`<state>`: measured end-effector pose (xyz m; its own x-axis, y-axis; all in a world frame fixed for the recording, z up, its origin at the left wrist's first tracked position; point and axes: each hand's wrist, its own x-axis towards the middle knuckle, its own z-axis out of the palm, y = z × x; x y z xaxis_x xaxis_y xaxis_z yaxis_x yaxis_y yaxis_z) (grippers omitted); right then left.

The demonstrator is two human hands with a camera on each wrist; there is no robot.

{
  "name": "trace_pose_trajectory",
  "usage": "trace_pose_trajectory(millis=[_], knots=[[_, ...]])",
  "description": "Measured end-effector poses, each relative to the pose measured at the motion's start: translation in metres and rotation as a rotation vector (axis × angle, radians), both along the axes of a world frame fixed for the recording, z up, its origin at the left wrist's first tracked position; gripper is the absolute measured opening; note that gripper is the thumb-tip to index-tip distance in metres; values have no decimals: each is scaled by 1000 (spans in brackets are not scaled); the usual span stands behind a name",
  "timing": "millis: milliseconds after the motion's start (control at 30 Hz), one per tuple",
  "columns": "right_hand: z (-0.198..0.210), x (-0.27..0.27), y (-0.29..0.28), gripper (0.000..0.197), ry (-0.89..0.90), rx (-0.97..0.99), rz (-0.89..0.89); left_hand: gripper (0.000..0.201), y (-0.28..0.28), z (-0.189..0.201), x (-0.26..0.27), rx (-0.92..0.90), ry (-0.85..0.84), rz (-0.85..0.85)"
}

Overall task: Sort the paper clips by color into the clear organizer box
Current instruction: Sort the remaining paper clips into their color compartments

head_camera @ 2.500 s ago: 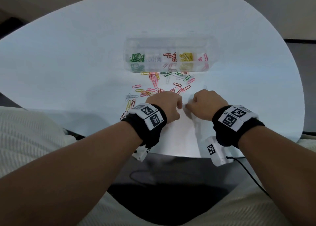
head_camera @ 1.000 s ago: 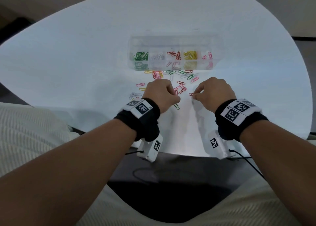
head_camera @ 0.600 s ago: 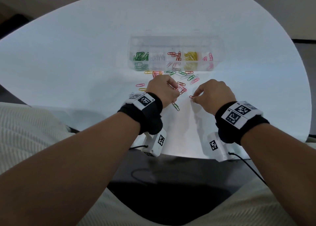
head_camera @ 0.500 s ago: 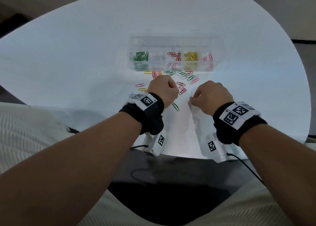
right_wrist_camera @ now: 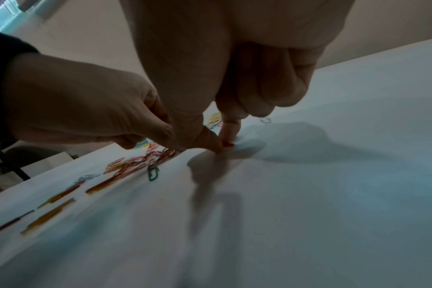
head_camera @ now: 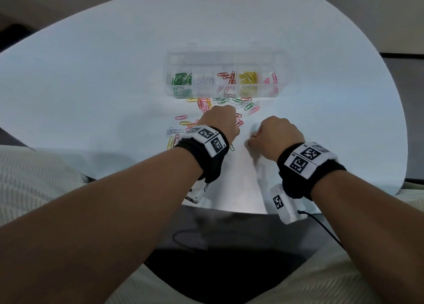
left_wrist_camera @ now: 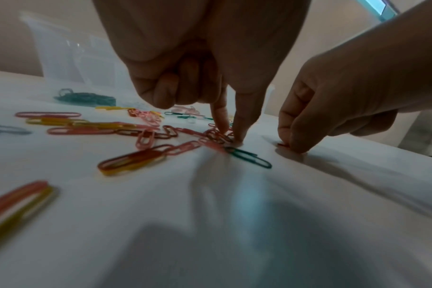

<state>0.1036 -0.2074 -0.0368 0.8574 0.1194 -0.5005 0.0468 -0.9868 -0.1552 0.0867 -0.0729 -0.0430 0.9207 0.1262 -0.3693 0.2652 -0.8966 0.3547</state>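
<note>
Red paper clip (right_wrist_camera: 227,145) pinched between thumb and forefinger of the right hand (head_camera: 276,138), flat on the table (head_camera: 91,74) near its front edge, just right of the loose pile. Likely feather-light, thin springy wire with a slick painted coat; lies too flat to take from above, so probably best tipped up at one rounded end or slid along the surface, then nipped across the loops.

Left hand (head_camera: 220,122) just beside, forefinger and thumb tips (left_wrist_camera: 219,124) pressed down into a knot of red and pink clips, other fingers curled; cannot tell whether a clip is actually caught between them. Green clip (left_wrist_camera: 248,157) loose on the table between the two hands.

Loose clips (head_camera: 206,103) scattered from the hands back toward the organizer box (head_camera: 221,58): red, pink, yellow, green, a few pale ones toward the left. Tangles likely, since loops hook one another.

Box clear, hard plastic, long and shallow, set mid-table beyond the pile; compartments in a row holding green, pale, red, yellow and pink clips from left to right. Table smooth, white, faintly glossy, with a rounded outline.
</note>
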Motion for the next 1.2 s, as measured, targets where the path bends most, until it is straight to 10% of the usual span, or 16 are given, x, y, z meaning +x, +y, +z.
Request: trace_pose_trajectory(millis=[467, 800, 1200], knots=[[-1, -1, 1, 29, 55, 26, -53, 18, -1, 21, -1, 115, 72, -92], [15, 1, -8, 31, 350, 692, -470, 34, 31, 29, -20, -513, 241, 414], [47, 43, 38, 35, 424, 1243, -690, 34, 61, 72, 30, -831, 160, 356]])
